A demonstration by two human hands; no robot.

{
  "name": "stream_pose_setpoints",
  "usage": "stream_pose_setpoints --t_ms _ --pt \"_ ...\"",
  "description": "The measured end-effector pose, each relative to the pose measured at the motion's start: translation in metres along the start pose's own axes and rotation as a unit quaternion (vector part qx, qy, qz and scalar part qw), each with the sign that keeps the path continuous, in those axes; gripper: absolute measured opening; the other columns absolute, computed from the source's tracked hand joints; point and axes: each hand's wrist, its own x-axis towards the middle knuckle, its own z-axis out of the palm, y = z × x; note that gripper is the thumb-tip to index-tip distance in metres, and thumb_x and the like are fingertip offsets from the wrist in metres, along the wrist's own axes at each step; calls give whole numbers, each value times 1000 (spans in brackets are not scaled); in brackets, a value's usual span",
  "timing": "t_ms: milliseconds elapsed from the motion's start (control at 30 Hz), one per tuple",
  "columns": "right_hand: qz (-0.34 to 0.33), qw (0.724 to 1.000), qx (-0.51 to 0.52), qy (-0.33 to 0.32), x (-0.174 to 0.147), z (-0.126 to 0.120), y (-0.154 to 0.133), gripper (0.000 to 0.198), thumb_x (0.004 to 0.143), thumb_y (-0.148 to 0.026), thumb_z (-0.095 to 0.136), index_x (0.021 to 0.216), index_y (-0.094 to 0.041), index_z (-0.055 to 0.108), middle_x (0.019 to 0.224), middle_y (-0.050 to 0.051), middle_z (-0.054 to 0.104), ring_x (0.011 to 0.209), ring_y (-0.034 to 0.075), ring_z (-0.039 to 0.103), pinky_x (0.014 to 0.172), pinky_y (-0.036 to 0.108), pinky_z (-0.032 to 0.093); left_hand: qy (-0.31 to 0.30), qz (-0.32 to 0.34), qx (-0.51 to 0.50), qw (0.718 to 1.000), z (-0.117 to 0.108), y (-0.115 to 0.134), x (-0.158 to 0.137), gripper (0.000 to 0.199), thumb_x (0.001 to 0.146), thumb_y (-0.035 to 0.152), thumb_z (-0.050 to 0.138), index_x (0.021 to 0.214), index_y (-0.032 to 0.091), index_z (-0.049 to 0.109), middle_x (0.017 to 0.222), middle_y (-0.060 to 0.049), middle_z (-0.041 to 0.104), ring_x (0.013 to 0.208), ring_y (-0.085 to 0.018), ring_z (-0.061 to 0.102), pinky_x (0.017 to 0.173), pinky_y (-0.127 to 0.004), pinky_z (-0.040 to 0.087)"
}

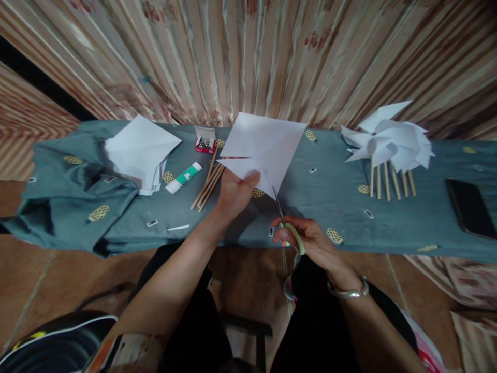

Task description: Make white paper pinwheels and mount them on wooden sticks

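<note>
My left hand point(237, 194) grips a square sheet of white paper point(267, 140) near its lower edge, thumb on top. A slit runs in from the sheet's left corner. In my right hand point(306, 238) is a pair of scissors point(292, 234) with pale green handles, my fingers through the loops. The blades meet the paper's near corner; whether they are parted is hard to see. Below the sheet's left side lie several thin wooden sticks point(209, 187), partly behind my left hand.
On the cloth-covered table point(326, 181) are stacked paper squares point(142, 147), a glue stick point(184, 177), a red box of small metal pieces point(205, 141) and a paper sliver point(178, 227). Right of me lie paper pinwheels on sticks point(392, 140) and a phone point(470, 207). A curtain point(248, 62) hangs behind.
</note>
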Motion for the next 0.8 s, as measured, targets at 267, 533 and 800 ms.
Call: stream_pose_setpoints --t_ms 267,533,800 --pt "-6 1000 2 10 4 3 -4 48 66 -65 77 83 -20 70 65 0 66 57 13 53 51 25 42 -9 5 -2 1000 2 -4 -2 41 74 24 70 115 23 65 102 -4 74 102 -28 67 102 -46 48" --pt "-15 1000 -5 6 4 1 2 48 70 -65 74 91 -21 72 68 1 67 58 14 55 52 26 45 -15 -11 0 1000 -1 -6 -2 35 73 29 70 107 24 67 102 -4 73 108 -29 63 107 -48 44" --pt "-13 999 -28 14 4 1 1 48 72 -64 73 92 -20 72 71 1 68 62 15 56 55 26 44 -18 -2 -5 1000 1 -3 -4 33 73 26 69 105 23 66 102 -4 72 106 -29 65 104 -48 46"
